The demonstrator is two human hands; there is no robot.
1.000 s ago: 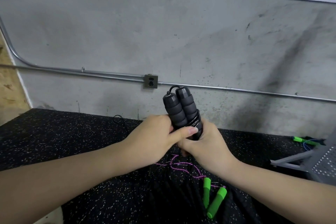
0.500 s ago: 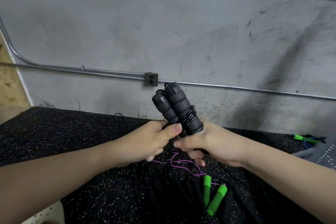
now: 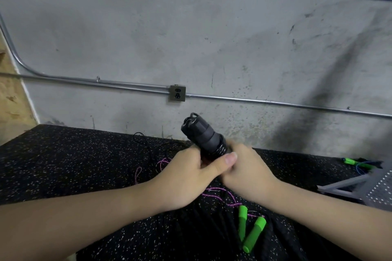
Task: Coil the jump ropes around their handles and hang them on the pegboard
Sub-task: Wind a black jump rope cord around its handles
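Two black foam handles of a jump rope [image 3: 200, 133] are held together, tilted up and to the left, with black cord wound round their lower part. My left hand [image 3: 191, 174] grips the bundle from the left, thumb laid across the coil. My right hand [image 3: 247, 171] grips its lower end from the right. Loose black cord [image 3: 146, 144] trails on the mat beyond my hands. A purple rope [image 3: 214, 195] with two green handles [image 3: 251, 230] lies on the mat below my hands. A grey perforated pegboard [image 3: 379, 186] shows at the right edge.
The black speckled mat [image 3: 63, 165] covers the floor up to a grey concrete wall with a metal conduit [image 3: 106, 82] and an outlet box [image 3: 177, 93]. Another rope with green handles and blue cord [image 3: 360, 163] lies at the far right.
The handle bundle has tipped further left and dropped lower. My hands have closed in round the coil, the left thumb now lying across it.
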